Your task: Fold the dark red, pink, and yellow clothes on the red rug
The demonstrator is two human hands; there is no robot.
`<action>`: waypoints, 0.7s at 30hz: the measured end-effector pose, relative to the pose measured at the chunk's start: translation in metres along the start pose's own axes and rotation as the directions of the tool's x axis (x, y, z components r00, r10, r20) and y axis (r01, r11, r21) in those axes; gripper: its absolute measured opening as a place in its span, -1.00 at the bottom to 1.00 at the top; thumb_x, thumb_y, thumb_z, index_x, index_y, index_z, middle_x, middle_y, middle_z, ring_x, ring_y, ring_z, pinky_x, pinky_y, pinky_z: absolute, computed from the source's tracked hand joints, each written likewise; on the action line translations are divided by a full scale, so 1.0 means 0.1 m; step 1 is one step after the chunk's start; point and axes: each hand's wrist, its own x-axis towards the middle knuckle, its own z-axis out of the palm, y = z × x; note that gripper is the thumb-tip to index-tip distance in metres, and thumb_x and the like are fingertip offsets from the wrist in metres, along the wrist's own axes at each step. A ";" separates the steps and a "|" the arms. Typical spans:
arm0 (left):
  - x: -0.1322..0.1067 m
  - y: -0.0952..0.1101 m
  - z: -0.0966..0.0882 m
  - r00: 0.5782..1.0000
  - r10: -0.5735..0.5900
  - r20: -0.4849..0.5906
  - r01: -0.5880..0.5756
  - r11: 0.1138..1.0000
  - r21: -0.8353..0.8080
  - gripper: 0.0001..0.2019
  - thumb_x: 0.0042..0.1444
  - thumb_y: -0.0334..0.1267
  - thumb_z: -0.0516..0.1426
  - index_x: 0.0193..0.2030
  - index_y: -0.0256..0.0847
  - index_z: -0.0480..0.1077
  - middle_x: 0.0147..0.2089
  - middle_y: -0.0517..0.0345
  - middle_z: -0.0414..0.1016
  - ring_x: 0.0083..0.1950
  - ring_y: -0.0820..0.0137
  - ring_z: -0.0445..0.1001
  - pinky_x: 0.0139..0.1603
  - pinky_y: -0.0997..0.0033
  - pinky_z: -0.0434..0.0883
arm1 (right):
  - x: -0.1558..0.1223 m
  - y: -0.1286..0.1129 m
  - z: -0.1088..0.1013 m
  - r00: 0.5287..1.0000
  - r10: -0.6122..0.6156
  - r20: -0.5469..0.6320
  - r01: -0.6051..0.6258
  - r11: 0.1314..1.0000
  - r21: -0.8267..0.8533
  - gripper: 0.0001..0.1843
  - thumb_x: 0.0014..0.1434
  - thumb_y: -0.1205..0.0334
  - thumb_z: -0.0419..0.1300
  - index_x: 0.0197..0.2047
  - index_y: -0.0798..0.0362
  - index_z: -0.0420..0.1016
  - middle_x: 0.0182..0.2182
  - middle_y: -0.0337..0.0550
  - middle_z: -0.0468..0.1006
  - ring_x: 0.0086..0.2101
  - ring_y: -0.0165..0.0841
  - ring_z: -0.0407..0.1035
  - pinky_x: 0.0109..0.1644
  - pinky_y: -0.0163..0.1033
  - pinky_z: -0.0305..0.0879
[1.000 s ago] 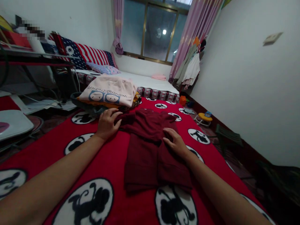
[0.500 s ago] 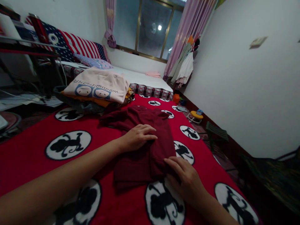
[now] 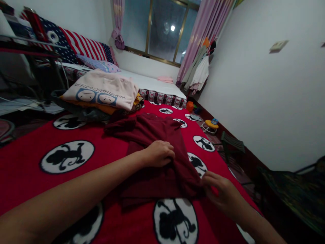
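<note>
A dark red garment (image 3: 152, 130), partly folded, lies on a red blanket (image 3: 106, 149) patterned with black-and-white monkey circles. My left hand (image 3: 159, 154) is closed on the cloth at the garment's middle, fingers curled under. With thumb and fingertips, my right hand (image 3: 218, 188) pinches the garment's near right corner and draws it out to the right. A fold runs between the two hands. The garment's lower edge lies flat toward me.
A pile of folded clothes topped by a pink sweatshirt (image 3: 101, 89) sits at the far left of the blanket. Beyond stands a bed with a white sheet (image 3: 147, 81). Along the right are a folding stool (image 3: 232, 142) and a small yellow stool (image 3: 211, 124).
My left hand has gone from lying on the garment to gripping it. My right hand has moved right, pulling the garment's corner outward.
</note>
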 end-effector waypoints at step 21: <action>-0.07 0.01 0.35 0.883 -0.462 -0.078 0.453 0.885 -0.111 -0.36 0.05 0.02 0.19 0.29 -0.02 0.27 0.45 -0.13 -0.03 0.44 0.00 -0.01 0.37 -0.12 0.01 | 2.73 0.75 0.82 0.828 0.557 -0.069 -0.413 0.687 0.597 -0.69 0.09 0.12 0.15 -0.12 0.05 0.49 0.01 -0.03 0.53 0.12 -0.16 0.30 0.18 0.00 0.24</action>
